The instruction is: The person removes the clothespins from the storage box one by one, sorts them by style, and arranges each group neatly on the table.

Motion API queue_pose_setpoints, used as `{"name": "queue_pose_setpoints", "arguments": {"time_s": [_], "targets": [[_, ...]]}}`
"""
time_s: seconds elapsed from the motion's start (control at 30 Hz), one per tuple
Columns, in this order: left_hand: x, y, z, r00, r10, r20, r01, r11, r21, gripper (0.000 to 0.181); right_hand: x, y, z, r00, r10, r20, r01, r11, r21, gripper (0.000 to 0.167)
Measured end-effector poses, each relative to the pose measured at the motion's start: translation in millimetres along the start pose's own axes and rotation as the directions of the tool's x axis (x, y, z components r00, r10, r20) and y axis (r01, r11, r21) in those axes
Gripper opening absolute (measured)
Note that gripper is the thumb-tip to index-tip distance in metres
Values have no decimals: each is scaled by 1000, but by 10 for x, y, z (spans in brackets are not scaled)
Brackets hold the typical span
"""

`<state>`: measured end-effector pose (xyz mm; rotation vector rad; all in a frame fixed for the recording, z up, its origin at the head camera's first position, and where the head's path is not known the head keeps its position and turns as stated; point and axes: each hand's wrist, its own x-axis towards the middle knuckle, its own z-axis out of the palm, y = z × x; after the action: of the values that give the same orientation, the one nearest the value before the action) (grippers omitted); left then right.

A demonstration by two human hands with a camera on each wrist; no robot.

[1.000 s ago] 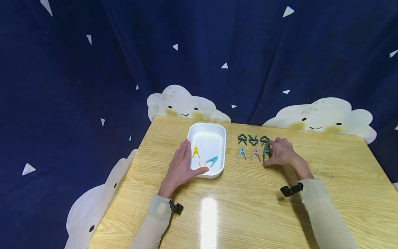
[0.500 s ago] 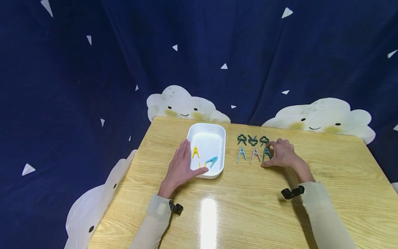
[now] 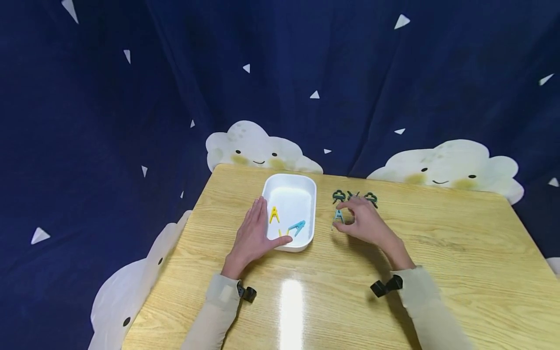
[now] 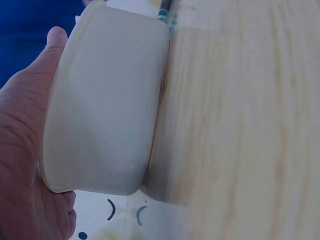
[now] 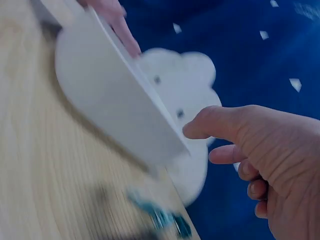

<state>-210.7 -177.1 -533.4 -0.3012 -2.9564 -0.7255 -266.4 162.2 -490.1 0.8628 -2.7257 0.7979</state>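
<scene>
My left hand (image 3: pixel 253 231) lies along the left side of a white tray (image 3: pixel 311 209) in the head view. Its fingers are straight and its thumb crosses the near rim. Inside the tray lie a yellow clothespin (image 3: pixel 273 214), another yellow one mostly behind the thumb, and a blue clothespin (image 3: pixel 297 227). Over the table to the right, my right hand (image 3: pixel 367 222) has thumb and index apart around a light blue clothespin (image 3: pixel 339 214). Nothing shows between those fingers in the blurred right wrist view. The pink and dark teal clothespins are hidden from the head view.
Three dark green cloud-shaped clips stand in a row behind the right hand, among them the left one (image 3: pixel 339 196) and the right one (image 3: pixel 371 199). The wooden table (image 3: pixel 350 301) ends at a dark blue curtain (image 3: pixel 280 58) with cloud prints.
My right hand has moved left from the dark teal clothespin to the light blue one, covering the pink and teal ones. The left hand and tray have stayed put.
</scene>
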Motion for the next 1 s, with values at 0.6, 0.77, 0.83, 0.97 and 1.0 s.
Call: {"name": "queue_pose_setpoints", "arguments": {"time_s": [0.6,0.77,0.83,0.97,1.0], "targets": [[-7,-32,16,999,39,-26,-39,999,0,135,528,-907,674,979,-43,200,110,935,-337,40],[-6,-37,21,999,40,-31,-40,999,2,137,596,-944,805,950,-83,302,180,933,-313,39],[-7,-37,24,998,44,-34,-44,999,-3,137,606,-943,857,940,-93,329,192,940,-283,34],[-5,-38,28,998,54,-38,-54,999,0,137,613,-930,931,936,-96,338,185,953,-241,32],[-4,-38,29,997,60,-40,-60,998,1,137,613,-925,944,937,-95,335,182,954,-239,32]]}}
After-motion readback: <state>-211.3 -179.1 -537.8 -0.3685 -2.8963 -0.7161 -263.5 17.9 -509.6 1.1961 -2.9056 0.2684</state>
